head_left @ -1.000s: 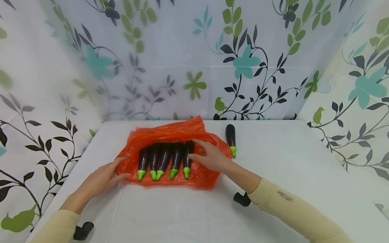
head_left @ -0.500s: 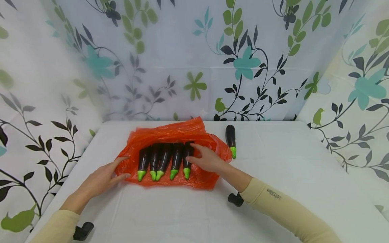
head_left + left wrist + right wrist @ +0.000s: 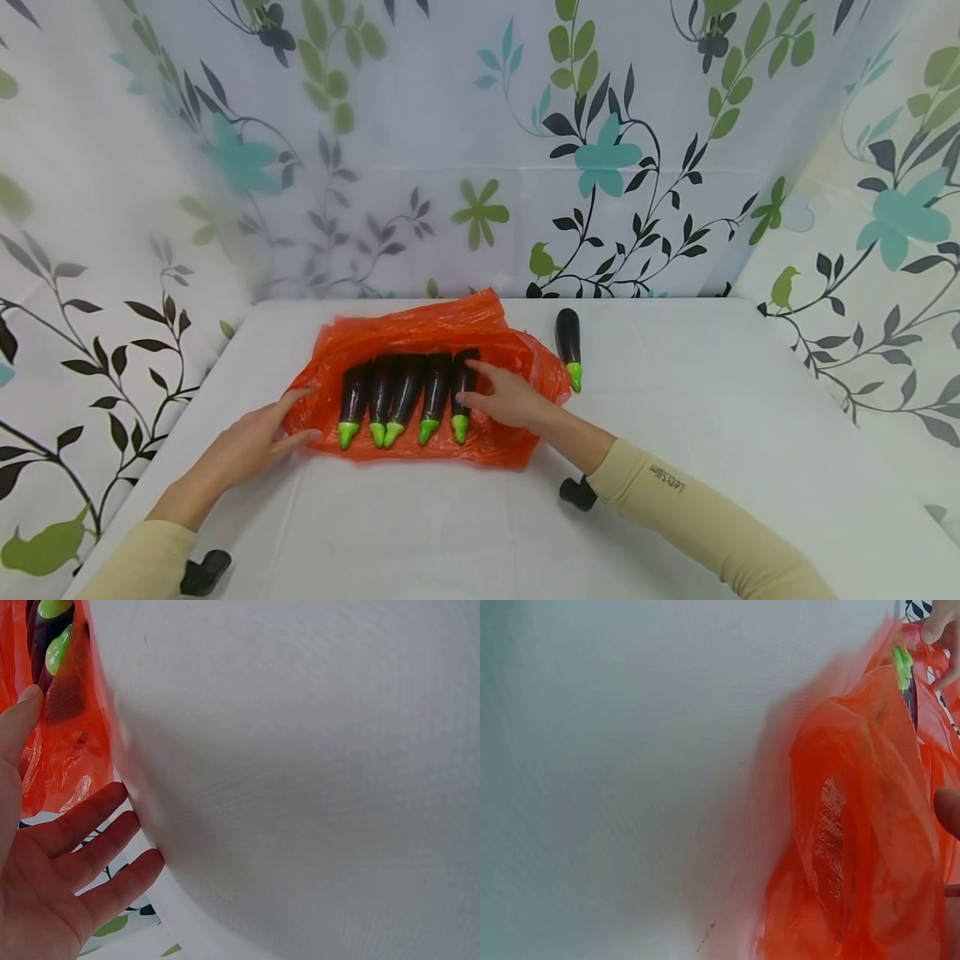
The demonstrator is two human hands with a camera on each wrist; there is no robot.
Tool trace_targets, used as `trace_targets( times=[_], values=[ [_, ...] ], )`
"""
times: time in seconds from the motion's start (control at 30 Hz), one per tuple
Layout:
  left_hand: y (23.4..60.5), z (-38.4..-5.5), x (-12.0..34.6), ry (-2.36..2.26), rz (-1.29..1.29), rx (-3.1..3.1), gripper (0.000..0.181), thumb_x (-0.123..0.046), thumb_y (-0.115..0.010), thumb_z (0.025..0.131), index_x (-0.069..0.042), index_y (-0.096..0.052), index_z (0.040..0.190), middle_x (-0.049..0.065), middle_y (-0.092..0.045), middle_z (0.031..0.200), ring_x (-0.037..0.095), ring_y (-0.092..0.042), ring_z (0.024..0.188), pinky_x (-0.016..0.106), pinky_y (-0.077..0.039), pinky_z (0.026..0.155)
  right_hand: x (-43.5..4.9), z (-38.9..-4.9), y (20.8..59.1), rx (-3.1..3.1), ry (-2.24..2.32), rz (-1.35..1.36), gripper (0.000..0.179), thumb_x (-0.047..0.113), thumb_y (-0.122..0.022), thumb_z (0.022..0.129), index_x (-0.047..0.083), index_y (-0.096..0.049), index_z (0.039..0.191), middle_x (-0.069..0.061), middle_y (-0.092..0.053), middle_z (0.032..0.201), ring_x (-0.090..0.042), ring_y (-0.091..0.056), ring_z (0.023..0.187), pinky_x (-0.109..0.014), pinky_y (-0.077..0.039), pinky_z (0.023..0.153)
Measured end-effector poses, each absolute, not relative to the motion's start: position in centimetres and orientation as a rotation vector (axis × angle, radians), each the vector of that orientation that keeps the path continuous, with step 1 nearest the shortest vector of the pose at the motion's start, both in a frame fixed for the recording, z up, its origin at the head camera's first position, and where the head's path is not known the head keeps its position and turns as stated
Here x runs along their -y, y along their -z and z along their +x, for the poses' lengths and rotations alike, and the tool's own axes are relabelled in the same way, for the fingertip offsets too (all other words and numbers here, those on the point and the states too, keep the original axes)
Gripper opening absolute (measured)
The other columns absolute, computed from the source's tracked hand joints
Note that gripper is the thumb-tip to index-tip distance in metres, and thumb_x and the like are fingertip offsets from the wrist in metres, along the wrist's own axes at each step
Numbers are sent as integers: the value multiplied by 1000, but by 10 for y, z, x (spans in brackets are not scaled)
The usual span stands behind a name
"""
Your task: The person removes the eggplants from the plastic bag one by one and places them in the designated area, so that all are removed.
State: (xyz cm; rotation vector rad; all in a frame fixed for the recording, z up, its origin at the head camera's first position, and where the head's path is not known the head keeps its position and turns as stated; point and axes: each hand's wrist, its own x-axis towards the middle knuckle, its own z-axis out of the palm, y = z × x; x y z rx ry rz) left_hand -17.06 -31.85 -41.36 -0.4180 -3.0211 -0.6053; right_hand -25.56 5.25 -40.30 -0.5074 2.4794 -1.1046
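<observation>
A red plastic bag [image 3: 498, 442] lies with its mouth facing the near side. Several dark eggplants [image 3: 408, 387] sit side by side in it, their green stem ends toward me. At the bag's left edge is my left hand [image 3: 243, 442]; in the left wrist view its thumb touches the red plastic and its other fingers spread straight. My right hand [image 3: 513, 400] reaches over the bag from the right, thumb and index finger apart over the rightmost eggplant [image 3: 462, 408]. Mostly cut off in the right wrist view, the right hand shows little more than a thumb [image 3: 949, 810].
One more eggplant [image 3: 569, 342] lies outside the bag, behind its right side. Everything rests on a white table [image 3: 675, 367], with leaf-patterned curtains [image 3: 420, 125] behind and at both sides. Black devices [image 3: 206, 572] sit under both wrists.
My right hand has shifted slightly left and toward me over the rightmost eggplant. The left hand, the bag and the eggplants have stayed in place.
</observation>
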Motion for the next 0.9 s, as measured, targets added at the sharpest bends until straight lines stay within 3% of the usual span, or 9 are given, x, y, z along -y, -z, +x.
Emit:
trace_targets(
  times=[0.37, 0.6, 0.7, 0.9],
  values=[
    [413, -169, 317, 605, -421, 3023, 68, -41, -70, 89, -11, -40, 143, 26, -59, 125, 43, -60, 105, 62, -48, 85, -49, -256, 404, -2450, 1079, -558, 68, 37, -66, 93, 22, -36, 152, -8, -56, 133, -24, -53, 113, -41, -52, 91],
    [413, -169, 317, 606, -413, 3031, 68, -41, -70, 89, -11, -40, 143, 27, -58, 126, 44, -59, 106, 63, -48, 84, -47, -259, 407, -2462, 1022, -593, 67, 37, -66, 94, 23, -36, 152, -5, -60, 96, -20, -55, 92, -29, -50, 71],
    [412, -169, 317, 604, -409, 3032, 68, -41, -70, 89, -11, -40, 143, 27, -58, 126, 45, -59, 107, 63, -48, 85, -47, -260, 408, -2464, 1020, -605, 66, 37, -66, 94, 23, -37, 152, -6, -59, 91, -20, -54, 87, -27, -47, 67],
    [411, -170, 317, 599, -411, 3032, 68, -41, -70, 89, -10, -40, 142, 28, -57, 128, 46, -58, 109, 64, -47, 87, -46, -259, 408, -2475, 1044, -586, 64, 36, -66, 93, 24, -40, 150, -8, -60, 106, -21, -54, 96, -31, -51, 75]
  ],
)
